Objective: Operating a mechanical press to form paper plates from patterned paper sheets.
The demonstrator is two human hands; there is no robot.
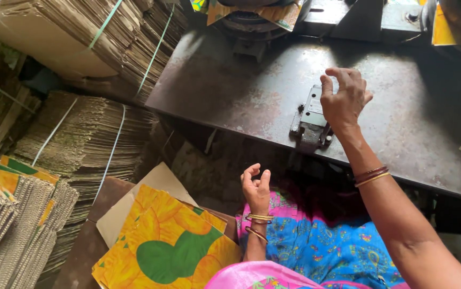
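Hands hang free of any load: the right hand hovers with fingers loosely curled over a small metal block bolted to the rusty steel table, seemingly not gripping it. The left hand is raised near the lap, fingers half curled, holding nothing. Yellow-and-green printed cardboard sheets lie just left of it, beside strapped bundles of corrugated board.

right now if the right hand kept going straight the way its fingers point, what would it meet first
The right hand hovers over the metal table, fingers curled toward the far edge. Straight on, it would probably first reach bare tabletop, then the dark machine base at the back. Its height above the table is unclear.
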